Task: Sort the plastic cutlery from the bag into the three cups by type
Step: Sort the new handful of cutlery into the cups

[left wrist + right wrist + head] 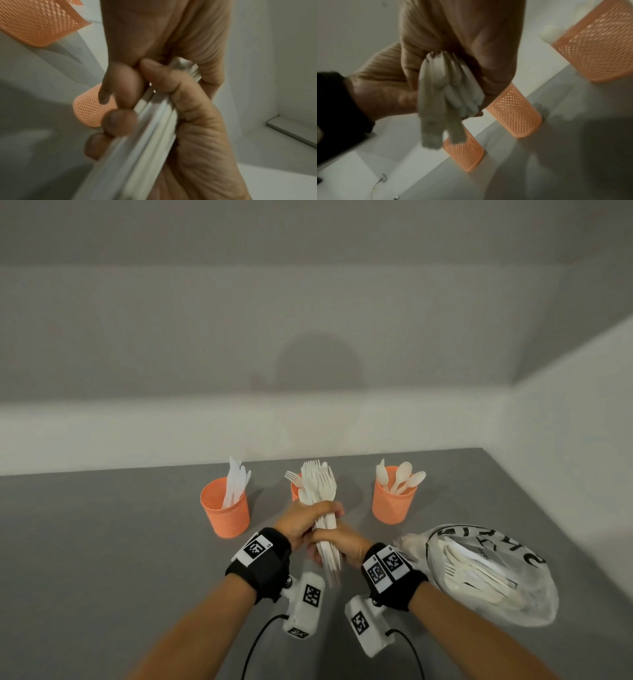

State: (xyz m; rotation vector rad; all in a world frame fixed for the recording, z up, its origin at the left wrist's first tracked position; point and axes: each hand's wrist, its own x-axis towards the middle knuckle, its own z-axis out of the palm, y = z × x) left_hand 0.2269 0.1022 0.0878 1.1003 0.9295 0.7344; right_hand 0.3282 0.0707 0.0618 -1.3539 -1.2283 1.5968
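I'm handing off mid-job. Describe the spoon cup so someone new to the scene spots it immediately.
On the grey table, three orange mesh cups stand in a row near the back wall. The spoon cup is the rightmost, just beyond the plastic bag. Only it shows rounded spoon bowls above its rim; the left cup holds knives.
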